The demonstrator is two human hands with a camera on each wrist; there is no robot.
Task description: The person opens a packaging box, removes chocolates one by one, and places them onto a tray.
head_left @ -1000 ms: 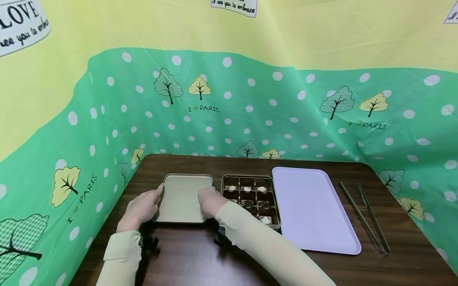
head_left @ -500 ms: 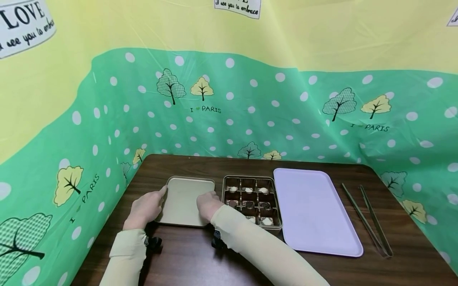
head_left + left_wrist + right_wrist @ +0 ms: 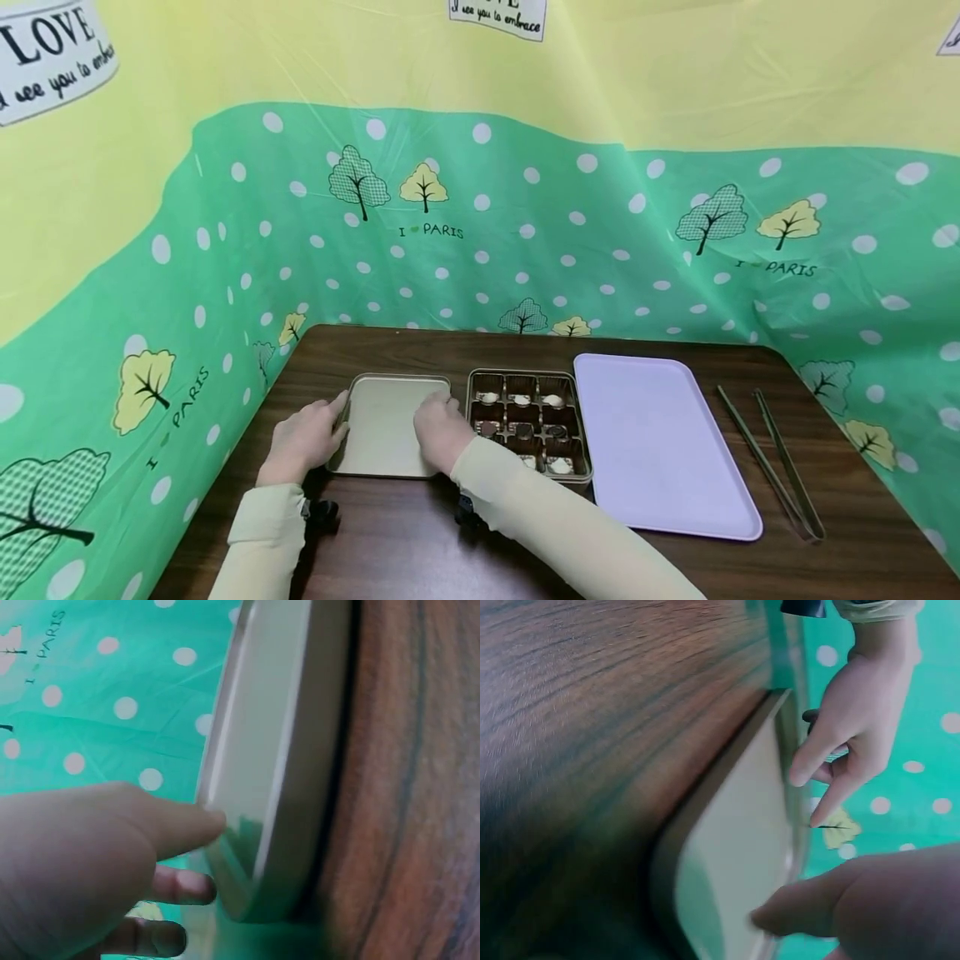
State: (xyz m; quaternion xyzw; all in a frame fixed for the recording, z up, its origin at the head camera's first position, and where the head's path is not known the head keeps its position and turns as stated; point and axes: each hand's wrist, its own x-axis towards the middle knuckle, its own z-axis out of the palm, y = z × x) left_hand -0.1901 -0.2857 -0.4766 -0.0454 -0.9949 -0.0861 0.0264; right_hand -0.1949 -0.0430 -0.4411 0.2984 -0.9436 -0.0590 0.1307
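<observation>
A shallow beige rectangular tray [image 3: 382, 433] with a low raised rim lies on the dark wooden table. My left hand [image 3: 303, 437] is at its left side. In the left wrist view the thumb of the left hand [image 3: 82, 859] touches the rim near a corner, with two fingertips lower down outside it. My right hand [image 3: 441, 429] is over the tray's right edge. In the right wrist view the thumb of the right hand [image 3: 840, 904] reaches over the tray near its rim. The other fingers of that hand are mostly hidden, so I cannot tell whether they grip the tray.
Right of the tray stands a gold-rimmed box [image 3: 528, 421] of small white-topped and dark pieces in compartments. A lilac tray [image 3: 663, 450] lies beyond it. Metal tongs [image 3: 776, 467] lie at the far right. A patterned green and yellow curtain [image 3: 525, 208] hangs behind the table [image 3: 390, 533].
The beige tray has shifted slightly toward me. My right hand has moved a little forward over its right edge in the last half second. The left hand stays at the left side.
</observation>
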